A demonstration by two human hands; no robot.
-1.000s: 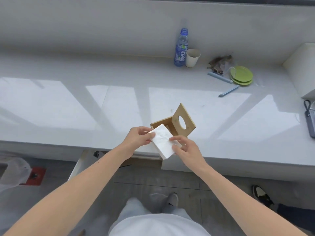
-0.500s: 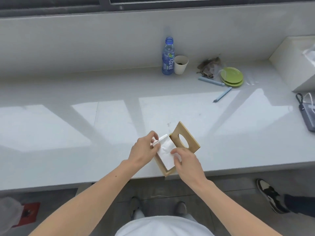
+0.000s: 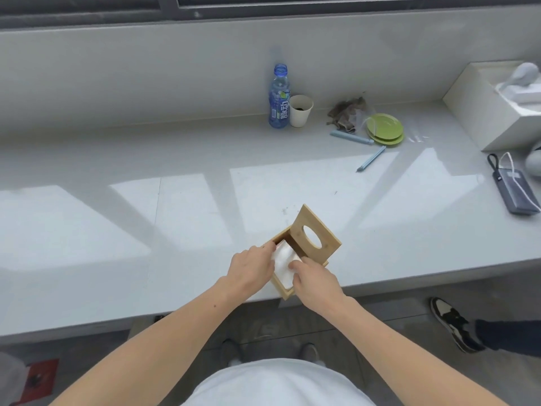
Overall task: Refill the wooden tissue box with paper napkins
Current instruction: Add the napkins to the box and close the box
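Head view: napkins (image 3: 283, 263) now lie inside box (image 3: 285, 292), seemingly pressed.

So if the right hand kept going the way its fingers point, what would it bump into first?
The right hand points up and left across the open box, with its fingers already on the napkins. Going on, it would probably meet the left hand first, though depth is hard to judge.
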